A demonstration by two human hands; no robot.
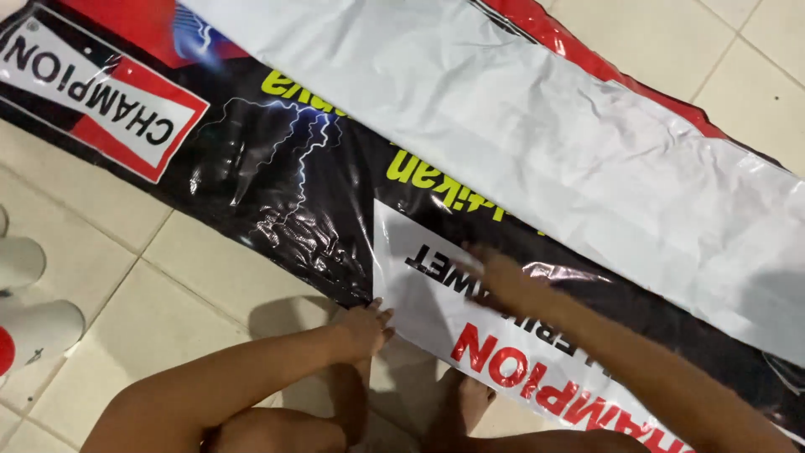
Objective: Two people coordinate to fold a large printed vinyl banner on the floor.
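Note:
A long glossy banner (277,168), black with lightning art, yellow lettering and red-and-white panels, lies on the tiled floor. Its plain white back (537,126) is folded over the far part. My left hand (365,327) rests flat, fingers closed, on the banner's near edge by a white panel (436,310). My right hand (503,277) is blurred and lies on that white panel, fingers stretched out toward the left. Neither hand grips anything. My bare feet (461,403) show under my arms, just in front of the banner's edge.
Cream floor tiles (126,277) surround the banner. At the left edge stand white cylindrical objects (33,323), one with a red patch. More tile shows at the top right corner (738,59).

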